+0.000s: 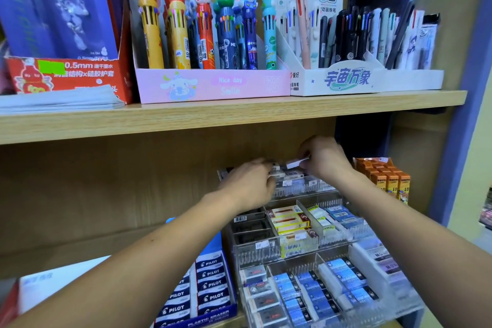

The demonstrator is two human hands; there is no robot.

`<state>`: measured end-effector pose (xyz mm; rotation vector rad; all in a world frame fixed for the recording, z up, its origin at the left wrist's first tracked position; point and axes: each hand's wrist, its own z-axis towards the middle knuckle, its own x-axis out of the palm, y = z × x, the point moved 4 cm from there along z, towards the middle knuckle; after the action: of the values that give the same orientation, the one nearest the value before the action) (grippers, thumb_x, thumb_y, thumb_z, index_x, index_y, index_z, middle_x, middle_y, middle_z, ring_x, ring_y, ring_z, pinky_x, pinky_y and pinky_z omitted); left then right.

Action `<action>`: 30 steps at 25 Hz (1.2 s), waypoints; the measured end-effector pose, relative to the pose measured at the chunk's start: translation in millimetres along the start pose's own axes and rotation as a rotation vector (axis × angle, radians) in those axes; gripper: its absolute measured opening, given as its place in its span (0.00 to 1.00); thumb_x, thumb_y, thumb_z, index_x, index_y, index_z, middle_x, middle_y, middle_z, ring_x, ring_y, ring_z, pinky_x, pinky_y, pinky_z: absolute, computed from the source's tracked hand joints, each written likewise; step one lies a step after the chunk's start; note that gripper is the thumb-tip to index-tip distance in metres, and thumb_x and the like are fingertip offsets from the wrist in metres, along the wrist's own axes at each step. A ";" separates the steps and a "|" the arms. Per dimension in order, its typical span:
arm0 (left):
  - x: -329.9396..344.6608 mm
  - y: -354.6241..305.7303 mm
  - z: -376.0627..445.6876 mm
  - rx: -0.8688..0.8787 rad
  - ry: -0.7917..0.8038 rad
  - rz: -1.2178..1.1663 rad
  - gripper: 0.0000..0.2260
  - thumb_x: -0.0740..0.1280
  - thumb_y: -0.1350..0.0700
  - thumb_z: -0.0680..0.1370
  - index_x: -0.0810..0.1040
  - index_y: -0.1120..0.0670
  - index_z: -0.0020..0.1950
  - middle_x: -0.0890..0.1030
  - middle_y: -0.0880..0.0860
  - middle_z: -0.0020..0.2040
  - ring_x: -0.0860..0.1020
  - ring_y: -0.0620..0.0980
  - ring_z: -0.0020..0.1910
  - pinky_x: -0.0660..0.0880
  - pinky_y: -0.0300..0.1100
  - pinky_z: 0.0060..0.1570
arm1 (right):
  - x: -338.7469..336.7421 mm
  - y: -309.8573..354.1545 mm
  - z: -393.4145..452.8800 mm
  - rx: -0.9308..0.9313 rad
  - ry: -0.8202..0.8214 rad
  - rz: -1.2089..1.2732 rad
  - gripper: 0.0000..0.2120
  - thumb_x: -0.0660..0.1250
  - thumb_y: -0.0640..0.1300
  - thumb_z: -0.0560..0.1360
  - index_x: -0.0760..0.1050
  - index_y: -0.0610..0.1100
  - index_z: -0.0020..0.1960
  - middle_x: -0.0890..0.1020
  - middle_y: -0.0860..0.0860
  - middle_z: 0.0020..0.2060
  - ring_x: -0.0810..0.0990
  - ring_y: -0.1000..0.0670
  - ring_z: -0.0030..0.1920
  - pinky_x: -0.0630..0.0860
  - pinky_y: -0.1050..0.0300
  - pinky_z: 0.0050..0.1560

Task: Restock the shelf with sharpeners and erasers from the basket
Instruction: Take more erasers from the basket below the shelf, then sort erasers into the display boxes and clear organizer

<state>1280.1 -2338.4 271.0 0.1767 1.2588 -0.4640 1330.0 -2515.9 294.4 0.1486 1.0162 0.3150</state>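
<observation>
Wooden shelf (186,125) above leaves tight clearance. Nearest, a Pilot eraser box (202,293) sits beside a clear tiered organizer (327,247). At its far tier, the right hand (323,158) pinches a white eraser (296,163); the left hand (249,185) curls into the row, contents hidden. Blind reach, so a neighbour could probably get knocked loose.

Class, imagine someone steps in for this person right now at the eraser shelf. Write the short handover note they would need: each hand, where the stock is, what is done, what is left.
Right hand: pinches a small white eraser above the back row of the clear tiered organizer.
Left hand: fingers curled at that back row; whether its grip holds anything cannot be told.
Stock: the organizer's middle and front rows hold erasers; the blue Pilot eraser box to its left looks full.
Done: lower rows appear stocked.
Left: seat the held eraser in the back row. The basket is out of view, so remaining stock is unknown.
</observation>
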 end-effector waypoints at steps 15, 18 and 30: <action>-12.0 -6.7 -6.8 -0.080 -0.103 -0.068 0.15 0.62 0.56 0.80 0.77 0.54 0.65 0.64 0.56 0.77 0.67 0.57 0.73 0.67 0.53 0.71 | 4.7 9.0 -19.1 0.043 -0.043 0.073 0.18 0.65 0.32 0.72 0.83 0.46 0.57 0.84 0.46 0.53 0.83 0.44 0.51 0.81 0.52 0.53; -24.7 -11.4 -36.7 -0.079 -0.200 -0.158 0.11 0.63 0.58 0.76 0.80 0.54 0.57 0.76 0.55 0.61 0.75 0.57 0.62 0.74 0.50 0.60 | -6.4 36.8 -57.7 -0.012 -0.007 0.188 0.20 0.63 0.32 0.71 0.84 0.48 0.55 0.84 0.49 0.54 0.82 0.47 0.53 0.78 0.58 0.53; 74.8 24.6 -309.6 -0.425 0.041 -0.244 0.08 0.63 0.56 0.73 0.73 0.51 0.52 0.83 0.57 0.50 0.79 0.61 0.52 0.75 0.50 0.43 | 75.3 178.7 -301.9 -0.236 0.501 0.252 0.16 0.57 0.46 0.65 0.81 0.49 0.47 0.85 0.47 0.42 0.83 0.43 0.48 0.79 0.53 0.45</action>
<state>1037.4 -2217.5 102.1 -0.3314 1.3973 -0.3918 1075.2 -2329.6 123.6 -0.0204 1.4477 0.7237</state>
